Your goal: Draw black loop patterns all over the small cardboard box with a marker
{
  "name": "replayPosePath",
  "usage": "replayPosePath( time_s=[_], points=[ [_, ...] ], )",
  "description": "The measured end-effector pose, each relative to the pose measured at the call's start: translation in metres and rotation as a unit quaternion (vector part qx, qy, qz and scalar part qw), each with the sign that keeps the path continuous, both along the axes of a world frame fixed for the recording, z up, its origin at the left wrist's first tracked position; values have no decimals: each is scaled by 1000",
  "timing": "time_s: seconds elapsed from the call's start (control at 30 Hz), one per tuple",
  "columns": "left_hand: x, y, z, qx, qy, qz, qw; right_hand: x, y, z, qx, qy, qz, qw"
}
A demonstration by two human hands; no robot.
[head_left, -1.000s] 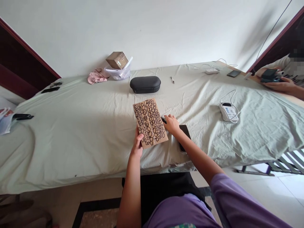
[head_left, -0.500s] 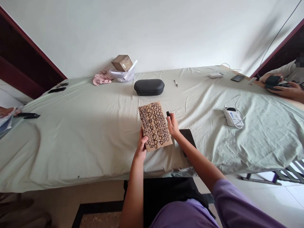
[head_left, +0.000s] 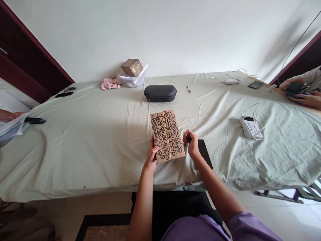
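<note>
The cardboard (head_left: 167, 135) lies flat on the table (head_left: 87, 140), near the front edge and in front of the person, and its face is full of small black circles. The left hand (head_left: 152, 156) is at 7 o'clock from it, with the fingers and thumb closed on the lower left corner. The right hand (head_left: 191, 144) is at 4 o'clock, just beside the right edge of the cardboard but not touching it. This hand is closed in a fist around a black marker (head_left: 188, 138), and only a short part of the marker shows. A black phone (head_left: 205, 154) lies flat under the right wrist, partly covered by it.

At 12 o'clock from the cardboard there is a black case (head_left: 160, 93), apart from it, and a pen (head_left: 188, 89) lies near the case at 1 o'clock. At 11 o'clock, close to the wall, a small box (head_left: 132, 67) sits on a plastic bag (head_left: 132, 81), with a pink cloth (head_left: 110, 83) beside it. At 3 o'clock, well apart, a white device (head_left: 251, 127) lies with its cable.

At the far right, the hands of another person (head_left: 299, 93) hold something dark. At the far left edge, a third person's hand (head_left: 8, 115) touches a clear bag (head_left: 11, 129)
</note>
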State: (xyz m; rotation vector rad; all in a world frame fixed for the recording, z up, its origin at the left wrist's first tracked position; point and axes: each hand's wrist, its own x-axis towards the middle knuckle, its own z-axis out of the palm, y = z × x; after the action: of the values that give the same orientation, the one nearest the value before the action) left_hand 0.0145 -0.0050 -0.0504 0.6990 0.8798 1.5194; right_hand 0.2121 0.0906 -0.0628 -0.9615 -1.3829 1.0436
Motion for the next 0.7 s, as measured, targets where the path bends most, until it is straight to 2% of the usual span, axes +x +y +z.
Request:
replayPosePath(
  time_s=[0.1,0.4,0.57,0.7],
  points=[
    [0,-1,0,0,-2,-6,1000,-2,-3,4,5,54,-20,998],
    [-2,-1,-4,7,6,-11,1000,-3,8,25,86,9,-44,995],
    [-3,-1,-4,18,6,-15,1000,-7,19,17,97,21,-28,995],
    [-2,1,-3,11,4,-11,1000,-11,21,9,70,16,-33,997]
  ],
)
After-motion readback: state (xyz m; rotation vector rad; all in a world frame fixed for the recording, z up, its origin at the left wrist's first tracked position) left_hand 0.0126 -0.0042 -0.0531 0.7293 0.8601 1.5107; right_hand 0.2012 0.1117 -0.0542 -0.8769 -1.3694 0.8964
